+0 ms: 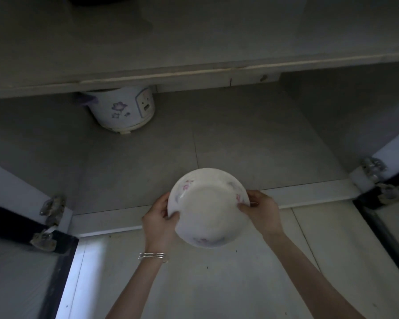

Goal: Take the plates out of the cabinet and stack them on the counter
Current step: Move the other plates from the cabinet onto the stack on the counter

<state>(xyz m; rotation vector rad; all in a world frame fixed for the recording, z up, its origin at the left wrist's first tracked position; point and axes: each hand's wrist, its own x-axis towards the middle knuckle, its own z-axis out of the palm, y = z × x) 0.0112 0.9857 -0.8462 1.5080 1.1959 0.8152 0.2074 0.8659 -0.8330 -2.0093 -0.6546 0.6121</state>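
A white plate (pixel 209 209) with small pink flower prints is held in the air at the cabinet's front edge, tilted toward me. My left hand (pixel 159 221) grips its left rim, thumb on top. My right hand (pixel 260 212) grips the right rim. A silver bangle sits on my left wrist. The grey cabinet floor (pixel 240 146) behind the plate shows no other plates. The counter (pixel 194 38) runs across the top of the view above the cabinet opening.
A white rice cooker (pixel 122 109) with purple flowers stands at the back left of the cabinet. Both cabinet doors stand open, with the left door (pixel 21 224) and right door (pixel 387 180) hinged at the sides. Pale tiled floor (pixel 205 284) lies below.
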